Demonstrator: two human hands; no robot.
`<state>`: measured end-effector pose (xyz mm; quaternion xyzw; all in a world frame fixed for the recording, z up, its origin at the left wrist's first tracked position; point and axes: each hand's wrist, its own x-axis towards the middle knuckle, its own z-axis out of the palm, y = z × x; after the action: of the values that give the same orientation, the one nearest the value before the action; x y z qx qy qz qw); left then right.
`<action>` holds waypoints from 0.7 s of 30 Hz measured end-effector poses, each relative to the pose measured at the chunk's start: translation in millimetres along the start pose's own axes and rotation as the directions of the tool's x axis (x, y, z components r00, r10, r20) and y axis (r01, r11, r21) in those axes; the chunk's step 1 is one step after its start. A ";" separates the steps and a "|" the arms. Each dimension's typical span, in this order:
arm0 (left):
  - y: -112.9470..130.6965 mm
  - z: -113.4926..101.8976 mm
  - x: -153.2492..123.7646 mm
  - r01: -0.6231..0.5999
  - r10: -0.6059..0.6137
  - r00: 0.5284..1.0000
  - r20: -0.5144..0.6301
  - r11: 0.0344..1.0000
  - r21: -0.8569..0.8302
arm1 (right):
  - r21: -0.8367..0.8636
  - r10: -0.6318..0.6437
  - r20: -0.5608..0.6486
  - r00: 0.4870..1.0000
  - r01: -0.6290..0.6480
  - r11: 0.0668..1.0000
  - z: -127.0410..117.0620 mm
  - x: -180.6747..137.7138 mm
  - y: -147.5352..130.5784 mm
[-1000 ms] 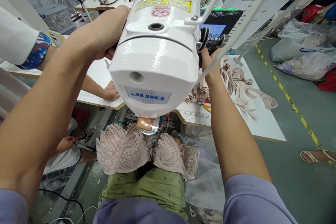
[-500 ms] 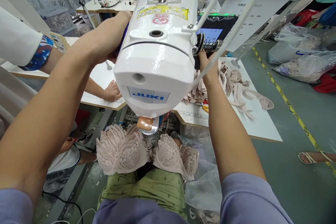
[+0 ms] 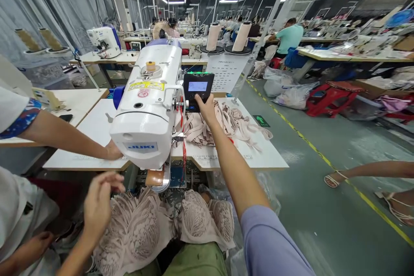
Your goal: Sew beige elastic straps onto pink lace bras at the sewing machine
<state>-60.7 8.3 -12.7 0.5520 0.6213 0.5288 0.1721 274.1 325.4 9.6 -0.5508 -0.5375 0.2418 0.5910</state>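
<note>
My right hand reaches to the sewing machine's control panel. One digit touches the buttons below the lit screen, and the hand holds nothing. In the air left of the machine is my left hand, fingers loosely bent and apart with nothing in them. The white JUKI sewing machine stands in front of me. Beige lace bras lie bunched over my lap, with another lace bra part to their right. Beige fabric straps are heaped on the table right of the machine.
A co-worker's hand rests on the white tabletop at the left. Thread cones stand behind the panel. Red stools and plastic bags line the right side. Someone's sandalled foot is on the floor.
My left hand has come off the machine's left side and down towards the bras. My right hand now shows at the panel's buttons. The view has tilted up.
</note>
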 end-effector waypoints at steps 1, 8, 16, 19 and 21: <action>-27.9 -0.6 -21.9 0.068 -0.069 0.997 0.040 0.997 0.032 | 0.006 -0.004 0.000 1.000 0.004 1.000 0.3 -0.7 -0.4; -176.1 15.5 -153.1 0.017 -0.100 0.984 0.146 0.874 0.486 | 0.016 -0.006 0.001 1.000 0.006 1.000 1.0 -2.5 -1.4; -203.1 27.1 -182.9 -0.034 -0.079 0.983 0.165 0.807 0.589 | 0.037 -0.019 0.013 1.000 0.018 0.999 -0.9 -4.3 -3.9; -199.8 27.1 -179.7 0.008 -0.135 0.975 0.176 0.814 0.581 | 0.041 -0.008 0.033 0.999 0.007 0.999 -2.0 -5.2 -5.2; -196.6 27.7 -179.4 0.028 -0.149 0.975 0.166 0.820 0.571 | 0.032 -0.007 0.038 0.999 0.006 0.999 -3.0 -5.8 -5.9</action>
<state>-78.2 -101.3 -256.1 0.5996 0.7541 0.2532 0.0877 273.1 317.6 13.4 -0.5348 -0.5467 0.2588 0.5900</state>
